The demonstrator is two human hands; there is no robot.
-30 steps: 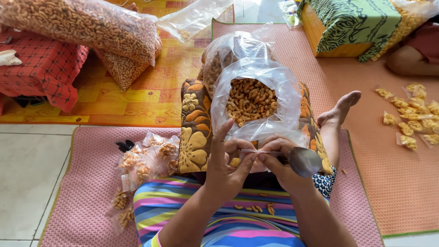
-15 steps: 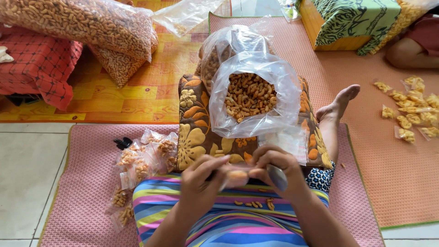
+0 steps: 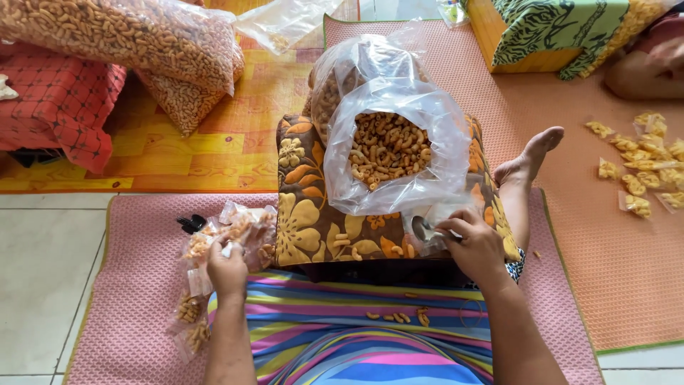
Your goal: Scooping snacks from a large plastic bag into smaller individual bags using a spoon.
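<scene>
Plastic packets piled under left hand, fingers closed on one; right hand gripping spoon; big bag beyond, mostly full.

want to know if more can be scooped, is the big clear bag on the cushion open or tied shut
Open. The big clear bag has its mouth spread wide, showing curled snacks inside, on the floral cushion. The right hand holds a metal spoon beside it.
</scene>
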